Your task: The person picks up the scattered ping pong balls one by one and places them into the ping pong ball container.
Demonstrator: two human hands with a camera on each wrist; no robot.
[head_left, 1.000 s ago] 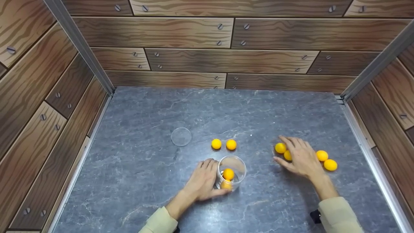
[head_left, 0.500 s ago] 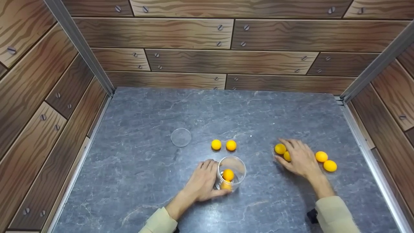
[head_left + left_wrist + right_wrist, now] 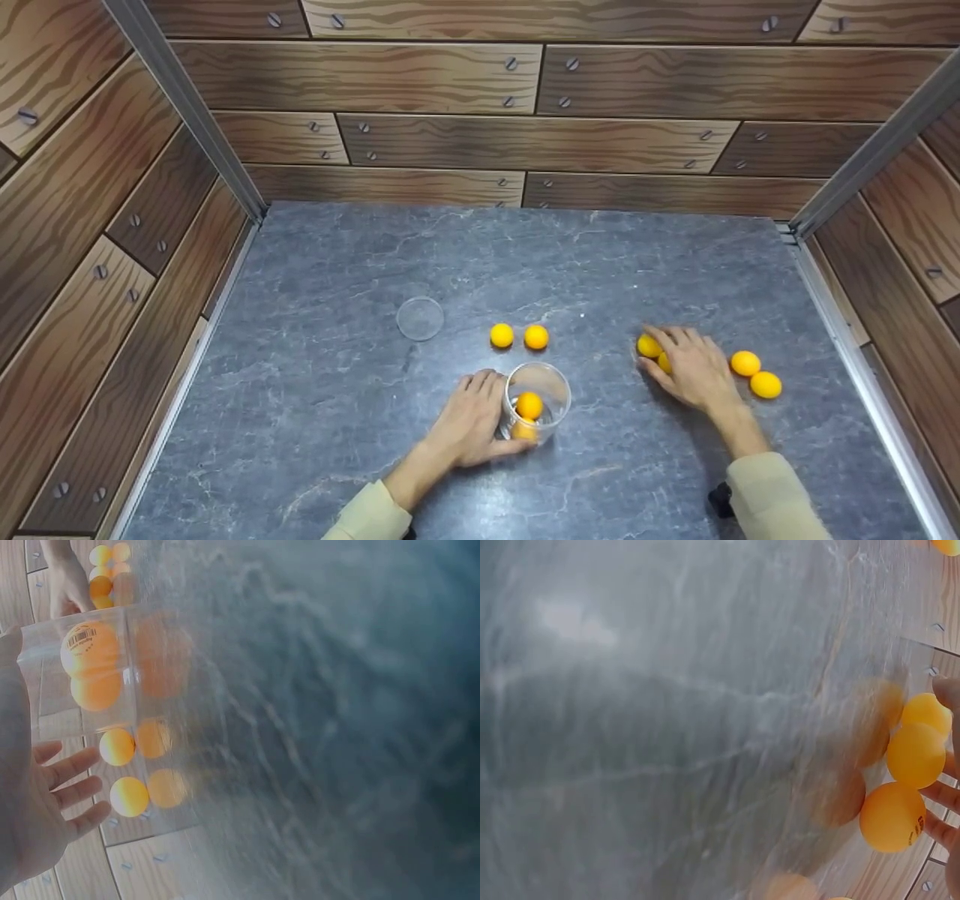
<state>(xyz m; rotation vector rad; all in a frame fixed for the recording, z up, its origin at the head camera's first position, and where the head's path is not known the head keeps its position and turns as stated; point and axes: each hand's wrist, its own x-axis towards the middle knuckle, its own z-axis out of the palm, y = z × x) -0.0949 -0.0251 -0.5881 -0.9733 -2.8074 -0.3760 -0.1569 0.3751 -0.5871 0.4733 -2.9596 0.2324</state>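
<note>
My left hand (image 3: 469, 420) holds a clear plastic cup (image 3: 553, 390) at its left side, thumb across the front and fingers round the back. Inside the upright cup are two orange table tennis balls (image 3: 529, 406), larger in the left wrist view, where one ball (image 3: 90, 649) shows printing. My right hand (image 3: 697, 371) lies low over more balls (image 3: 649, 346), its palm covering part of them. In the right wrist view three balls sit in a row, one printed ball (image 3: 892, 817) nearest, with extended fingers (image 3: 941, 795) right behind them.
Two loose balls (image 3: 518, 336) lie behind the cup. Another pair of balls (image 3: 756, 374) lies just right of my right hand. A thin clear disc (image 3: 420, 319) rests at the left on the grey marbled table (image 3: 337, 255). Wood-patterned walls (image 3: 435, 142) enclose three sides.
My right hand has moved slightly nearer and covers a little more of the balls under it; its sleeve has shifted left. The left hand and cup have stayed put.
</note>
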